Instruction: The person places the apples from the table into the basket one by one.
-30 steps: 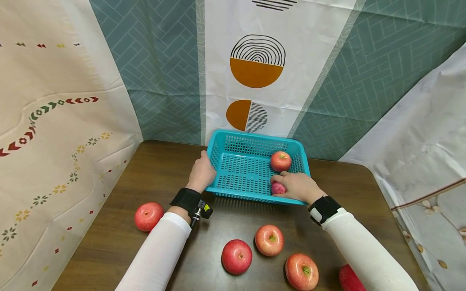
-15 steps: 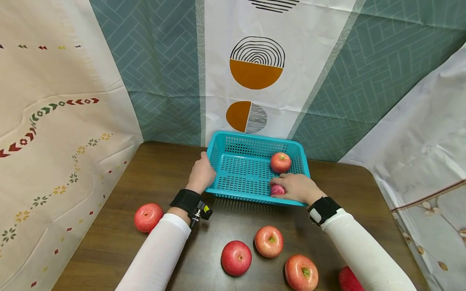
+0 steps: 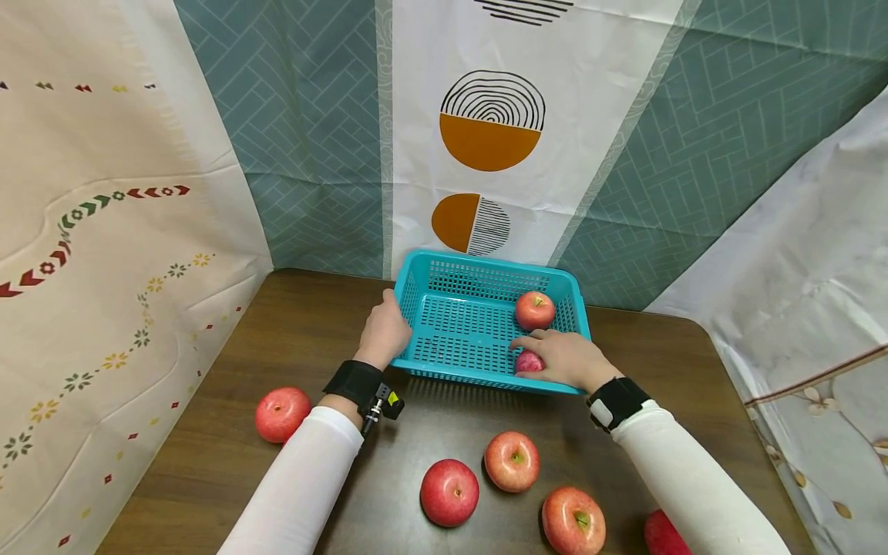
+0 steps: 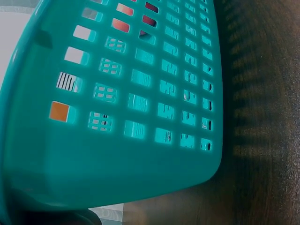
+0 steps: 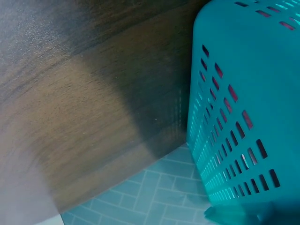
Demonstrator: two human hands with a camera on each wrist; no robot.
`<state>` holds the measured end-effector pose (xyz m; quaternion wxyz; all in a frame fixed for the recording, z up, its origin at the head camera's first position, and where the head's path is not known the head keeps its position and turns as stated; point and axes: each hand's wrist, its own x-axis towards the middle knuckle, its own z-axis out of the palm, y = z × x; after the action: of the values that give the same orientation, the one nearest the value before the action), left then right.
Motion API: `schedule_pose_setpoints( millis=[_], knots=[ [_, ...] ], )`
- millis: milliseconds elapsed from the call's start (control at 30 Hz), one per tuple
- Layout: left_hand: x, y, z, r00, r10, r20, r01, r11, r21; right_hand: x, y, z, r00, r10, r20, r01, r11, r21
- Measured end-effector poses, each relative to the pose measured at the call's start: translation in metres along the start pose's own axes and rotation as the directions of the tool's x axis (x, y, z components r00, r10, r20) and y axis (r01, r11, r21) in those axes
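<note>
A blue-green plastic basket (image 3: pixel 479 378) with slotted walls stands at the back of the table. My left hand (image 3: pixel 384 331) grips its left rim near the front corner. In the left wrist view, the basket's wall (image 4: pixel 93 159) fills most of the picture. My right hand (image 3: pixel 565 358) reaches over the front right corner, fingers spread loosely above and around a dark pink apple (image 3: pixel 530 361) on the basket floor. A gap shows between the upper fingers and this apple. Behind it in the basket lies a lighter red apple (image 3: pixel 535 311). The right wrist view shows only the basket's outside (image 5: pixel 234 108).
On the table (image 3: pixel 229 478), in front of the basket, lie a deep red apple (image 3: pixel 449 492) and two paler ones, one nearer the basket (image 3: pixel 512 461) and one nearer me (image 3: pixel 573 520). Another apple (image 3: pixel 282 414) lies beside my left forearm, and one (image 3: pixel 664 533) is partly under my right sleeve.
The fingers of my right hand have loosened slightly and spread away from the dark pink apple, which stays in the basket. My left hand and the basket have hardly moved.
</note>
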<state>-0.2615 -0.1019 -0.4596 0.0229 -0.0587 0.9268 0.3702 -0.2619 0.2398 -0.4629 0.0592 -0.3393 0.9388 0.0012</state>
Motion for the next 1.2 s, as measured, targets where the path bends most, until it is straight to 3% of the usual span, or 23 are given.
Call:
schedule_pose_setpoints(
  millis=[467,1200],
  knots=[
    [-0.0008,0.0014,-0.0014,1.0,0.005,-0.006,-0.005,1.0,0.003,-0.001,-0.0023,-0.0037,0.999,0.006,-0.036,-0.005,1.0,0.025],
    [-0.0014,0.0011,-0.0011,1.0,0.004,-0.002,-0.004,0.999,0.041,-0.0028,-0.0014,-0.0028,0.98,-0.065,-0.186,0.08,0.994,0.074]
  ],
)
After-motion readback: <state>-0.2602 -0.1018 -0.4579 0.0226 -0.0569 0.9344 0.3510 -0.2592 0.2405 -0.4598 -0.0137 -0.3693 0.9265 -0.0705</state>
